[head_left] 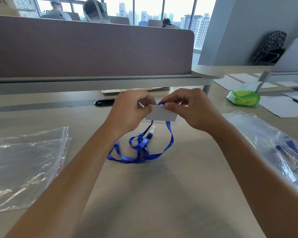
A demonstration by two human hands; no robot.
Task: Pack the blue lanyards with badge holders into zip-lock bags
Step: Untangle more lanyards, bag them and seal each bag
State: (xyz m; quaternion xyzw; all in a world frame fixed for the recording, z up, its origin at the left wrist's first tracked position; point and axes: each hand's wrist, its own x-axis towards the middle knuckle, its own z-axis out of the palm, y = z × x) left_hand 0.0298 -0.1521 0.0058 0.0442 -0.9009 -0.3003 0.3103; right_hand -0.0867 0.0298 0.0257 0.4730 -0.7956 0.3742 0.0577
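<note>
Badge holder (pixel 162 114), a pale card in a clear sleeve, hung above the tabletop (pixel 162 186) between your two hands. Your left hand (pixel 129 112) gripped its left end with curled fingers; your right hand (pixel 187 109) pinched the blue lanyard (pixel 141 152) at the holder's top edge, thumb and fingertips closed on the strap. From there the lanyard dropped in two strands below the card and lay on the tabletop in loose, tangled loops just nearer you than your hands, between your forearms, its black buckle (pixel 149 135) and clear clip (pixel 152 129) resting on the surface beneath the holder.

Open tabletop ran from the loops towards you. To your left, near the edge of view, a stack of zip-lock bags (pixel 24 169) lay flat, well apart from the lanyard. To your right a second pile of bags (pixel 258 134) lay with dark lanyards inside some. Beyond your hands a cable port (pixel 103 102) sat in the tabletop under a partition (pixel 93 48). A green packet (pixel 243 97) and papers (pixel 282 107) lay far right.
</note>
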